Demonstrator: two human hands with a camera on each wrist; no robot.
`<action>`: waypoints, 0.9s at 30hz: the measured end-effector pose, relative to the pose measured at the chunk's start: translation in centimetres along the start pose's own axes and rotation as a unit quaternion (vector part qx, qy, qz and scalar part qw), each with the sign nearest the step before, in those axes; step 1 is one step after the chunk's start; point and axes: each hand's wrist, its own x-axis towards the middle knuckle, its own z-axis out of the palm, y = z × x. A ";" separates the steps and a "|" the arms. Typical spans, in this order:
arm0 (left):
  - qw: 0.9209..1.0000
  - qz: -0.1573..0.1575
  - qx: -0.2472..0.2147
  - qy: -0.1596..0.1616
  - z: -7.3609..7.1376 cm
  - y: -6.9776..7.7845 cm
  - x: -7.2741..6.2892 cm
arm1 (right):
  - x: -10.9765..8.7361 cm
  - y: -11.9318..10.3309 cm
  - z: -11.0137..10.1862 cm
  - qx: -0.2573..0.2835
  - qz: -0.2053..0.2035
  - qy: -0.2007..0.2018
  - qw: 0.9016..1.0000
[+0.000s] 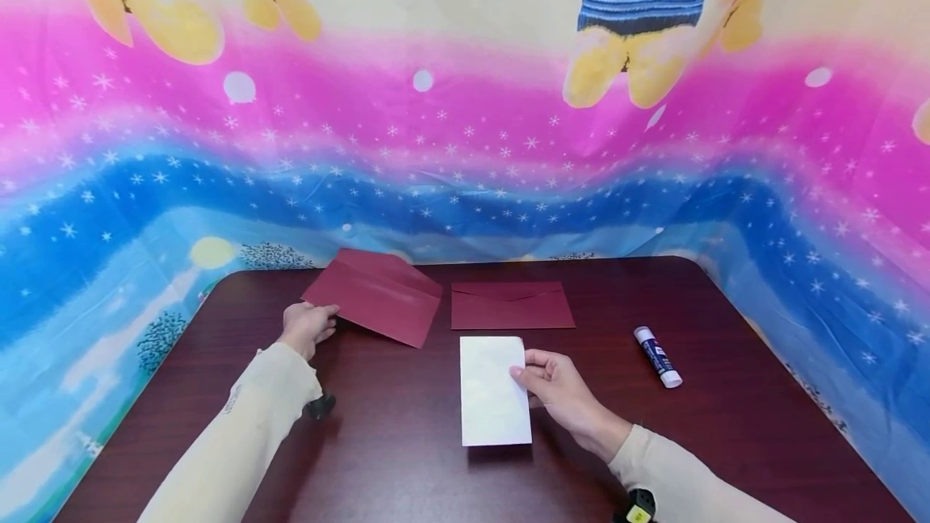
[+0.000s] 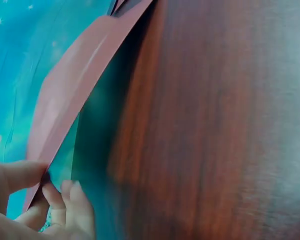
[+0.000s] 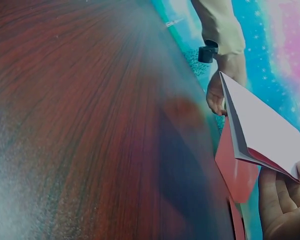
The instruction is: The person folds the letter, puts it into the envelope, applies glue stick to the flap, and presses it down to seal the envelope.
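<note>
My left hand (image 1: 308,328) pinches the left corner of a dark red envelope (image 1: 378,297) whose flap stands open toward the back of the table. In the left wrist view the envelope (image 2: 72,95) is tilted, with thumb and fingers on either side of its edge. My right hand (image 1: 563,390) holds a white folded card (image 1: 496,392) by its right edge, thumb on the front. The right wrist view shows the card (image 3: 265,122) raised over the table, with red showing between its folded layers.
A second dark red envelope (image 1: 512,307), its flap down, lies at the back middle of the brown table (image 1: 392,442). To the right lies a glue stick (image 1: 657,357). A printed cloth (image 1: 465,144) hangs behind and along both sides of the table.
</note>
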 end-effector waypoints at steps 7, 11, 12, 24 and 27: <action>0.998 0.029 -0.041 -0.026 1.0 -0.5 -1.7 | -0.1 -0.1 0.3 0.000 0.003 0.001 1.000; 0.997 0.031 -0.056 -0.033 1.7 -0.7 -2.2 | -0.1 -0.1 0.3 0.002 0.002 0.001 1.000; 0.997 0.031 -0.056 -0.034 1.8 -0.8 -2.3 | -0.1 -0.1 0.3 0.003 0.002 0.002 1.000; 0.991 0.115 0.003 -0.074 3.5 -1.4 -4.9 | -0.2 -0.4 0.0 0.031 0.024 -0.005 0.999; 0.988 0.127 0.011 -0.091 4.0 -1.3 -6.1 | -0.3 -0.4 -0.1 0.047 0.027 -0.021 0.998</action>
